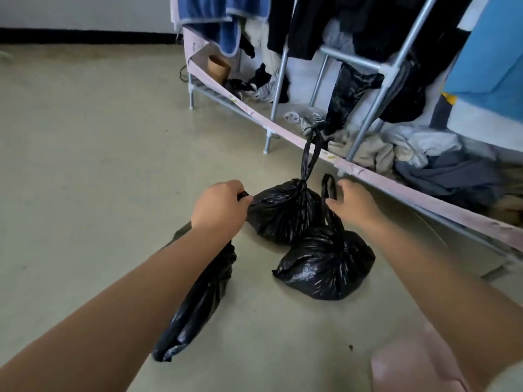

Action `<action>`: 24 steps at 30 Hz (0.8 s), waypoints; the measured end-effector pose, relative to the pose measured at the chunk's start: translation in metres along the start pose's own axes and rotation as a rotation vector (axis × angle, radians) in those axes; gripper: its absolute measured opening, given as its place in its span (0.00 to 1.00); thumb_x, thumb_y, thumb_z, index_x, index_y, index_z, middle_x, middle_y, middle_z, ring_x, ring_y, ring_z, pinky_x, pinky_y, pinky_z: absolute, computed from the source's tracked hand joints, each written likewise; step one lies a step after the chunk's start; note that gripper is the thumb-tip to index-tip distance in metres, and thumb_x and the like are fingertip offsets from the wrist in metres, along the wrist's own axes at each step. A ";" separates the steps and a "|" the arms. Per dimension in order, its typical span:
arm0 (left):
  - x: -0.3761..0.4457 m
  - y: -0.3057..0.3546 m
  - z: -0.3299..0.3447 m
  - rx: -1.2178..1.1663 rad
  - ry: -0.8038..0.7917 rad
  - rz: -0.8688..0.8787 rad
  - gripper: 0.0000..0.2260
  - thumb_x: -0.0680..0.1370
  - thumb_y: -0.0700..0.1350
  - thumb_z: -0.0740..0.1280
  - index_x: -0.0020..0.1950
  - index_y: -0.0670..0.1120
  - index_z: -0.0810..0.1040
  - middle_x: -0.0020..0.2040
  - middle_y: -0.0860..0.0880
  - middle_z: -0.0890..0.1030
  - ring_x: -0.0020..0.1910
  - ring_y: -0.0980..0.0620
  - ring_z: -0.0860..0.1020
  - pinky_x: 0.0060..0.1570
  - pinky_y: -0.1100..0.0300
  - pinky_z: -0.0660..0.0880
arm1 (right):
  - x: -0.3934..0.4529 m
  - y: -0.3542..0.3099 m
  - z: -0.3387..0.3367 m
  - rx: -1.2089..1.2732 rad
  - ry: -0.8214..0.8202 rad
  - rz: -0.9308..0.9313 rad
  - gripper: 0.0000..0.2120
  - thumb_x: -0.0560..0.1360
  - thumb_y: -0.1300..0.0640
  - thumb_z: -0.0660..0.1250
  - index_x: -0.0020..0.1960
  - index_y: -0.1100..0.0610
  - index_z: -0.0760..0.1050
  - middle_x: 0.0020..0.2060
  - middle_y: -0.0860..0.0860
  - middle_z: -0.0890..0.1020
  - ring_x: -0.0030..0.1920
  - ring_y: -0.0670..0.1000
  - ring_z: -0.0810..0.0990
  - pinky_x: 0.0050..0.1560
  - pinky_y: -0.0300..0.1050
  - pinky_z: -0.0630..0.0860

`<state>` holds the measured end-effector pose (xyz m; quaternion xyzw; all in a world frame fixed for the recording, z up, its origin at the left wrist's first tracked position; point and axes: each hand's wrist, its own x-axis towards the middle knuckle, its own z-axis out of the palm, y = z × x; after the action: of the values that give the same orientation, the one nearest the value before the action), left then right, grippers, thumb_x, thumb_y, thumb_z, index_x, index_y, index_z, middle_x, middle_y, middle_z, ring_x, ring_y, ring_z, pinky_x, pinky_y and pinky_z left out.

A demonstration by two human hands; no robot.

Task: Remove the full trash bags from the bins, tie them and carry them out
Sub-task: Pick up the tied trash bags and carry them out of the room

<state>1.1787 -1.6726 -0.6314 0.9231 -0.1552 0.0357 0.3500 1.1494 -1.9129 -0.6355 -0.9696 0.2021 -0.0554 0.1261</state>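
Three black trash bags are in view on the pale floor. My left hand [219, 206] is shut on the top of a long, slack bag [198, 301] that hangs down under my forearm. A tied far bag [283, 213] sits just beyond that hand, its knotted handles standing up. A tied near bag [325, 264] sits in front of it, to the right. My right hand [352, 205] reaches over the near bag, fingers spread beside its upright handle loop; whether it touches the loop I cannot tell.
A metal clothes rack [368, 128] with hanging dark clothes, a blue towel and piled laundry runs along the right and back. Its pink lower rail [396, 185] passes close behind the bags. A pink object [410, 366] sits at the bottom right.
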 end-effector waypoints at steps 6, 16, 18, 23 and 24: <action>0.048 -0.006 0.058 0.174 -0.066 -0.074 0.09 0.78 0.45 0.61 0.44 0.41 0.74 0.42 0.42 0.77 0.42 0.43 0.74 0.38 0.58 0.66 | 0.092 0.039 0.016 0.314 -0.228 0.090 0.20 0.76 0.50 0.62 0.62 0.61 0.70 0.56 0.57 0.78 0.59 0.58 0.75 0.53 0.46 0.71; 0.139 0.017 0.110 0.566 -0.176 -0.058 0.12 0.79 0.48 0.57 0.52 0.42 0.74 0.53 0.43 0.78 0.53 0.43 0.76 0.40 0.58 0.66 | 0.200 0.041 0.010 0.091 -0.599 -0.229 0.12 0.74 0.67 0.59 0.55 0.60 0.76 0.42 0.52 0.75 0.39 0.46 0.74 0.36 0.34 0.69; 0.154 0.017 0.116 0.562 -0.203 -0.083 0.11 0.79 0.48 0.58 0.52 0.41 0.74 0.53 0.43 0.78 0.53 0.42 0.76 0.40 0.58 0.66 | 0.219 0.046 0.016 0.083 -0.458 -0.316 0.10 0.74 0.65 0.63 0.53 0.59 0.78 0.44 0.51 0.77 0.44 0.47 0.76 0.39 0.34 0.69; 0.172 0.010 0.128 0.486 -0.206 -0.127 0.11 0.78 0.48 0.61 0.50 0.42 0.76 0.52 0.42 0.79 0.52 0.42 0.76 0.40 0.59 0.67 | 0.252 0.063 0.041 0.597 -0.186 -0.145 0.12 0.72 0.65 0.65 0.56 0.61 0.77 0.50 0.55 0.80 0.48 0.49 0.78 0.51 0.39 0.71; 0.174 0.008 0.131 0.465 -0.205 -0.128 0.11 0.78 0.48 0.61 0.50 0.42 0.76 0.52 0.42 0.79 0.51 0.42 0.76 0.40 0.59 0.67 | 0.254 0.064 0.046 0.696 -0.191 -0.094 0.14 0.72 0.67 0.64 0.58 0.60 0.75 0.50 0.55 0.79 0.47 0.48 0.77 0.50 0.38 0.71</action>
<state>1.3361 -1.8100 -0.6944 0.9855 -0.1188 -0.0454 0.1123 1.3647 -2.0625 -0.6826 -0.8777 0.1137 -0.0357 0.4642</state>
